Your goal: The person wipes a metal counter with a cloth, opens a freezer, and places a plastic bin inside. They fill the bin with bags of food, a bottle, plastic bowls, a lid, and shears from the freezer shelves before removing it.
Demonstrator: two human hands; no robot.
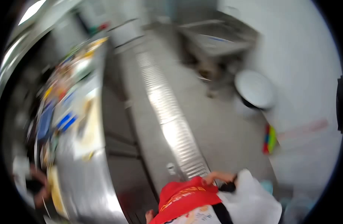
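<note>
Motion blurs the whole head view. My right hand (209, 179) is low in the picture, at the upper edge of the red apron (186, 196) with yellow lettering on my front. It touches or overlaps the apron; its fingers are too smeared to read. A dark band circles that wrist, below a white sleeve (251, 198). Only a small part of my left hand (149, 215) shows at the bottom edge, beside the apron's other side. What its fingers do is hidden.
A steel counter (87, 179) on the left bears a pale board (92, 130), blue items (66, 121) and food containers. Another person's arms (41, 186) are beyond it. A metal drain grate (164, 104) crosses the floor. At right are a sink (220, 41) and a white-lidded bin (254, 89).
</note>
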